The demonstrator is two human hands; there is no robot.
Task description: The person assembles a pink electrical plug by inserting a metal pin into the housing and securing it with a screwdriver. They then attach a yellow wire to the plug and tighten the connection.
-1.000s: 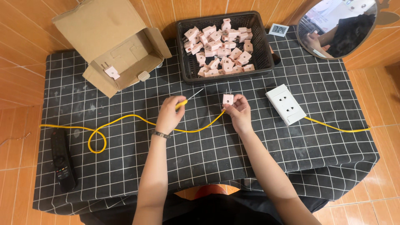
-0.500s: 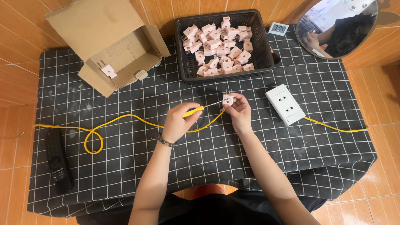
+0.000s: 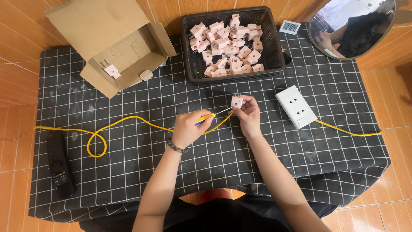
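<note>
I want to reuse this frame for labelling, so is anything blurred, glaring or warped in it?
Head view: light is even and soft, shadows faint; the left hand, right hand and pink plug are sharp; the round mirror holds a bright washed-out patch; the table's grid lines bow slightly toward the frame edges.

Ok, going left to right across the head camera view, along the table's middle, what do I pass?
Black remote control → loop of the yellow cable → left hand with a yellow-handled screwdriver → pink plug in the right hand → white socket box.
</note>
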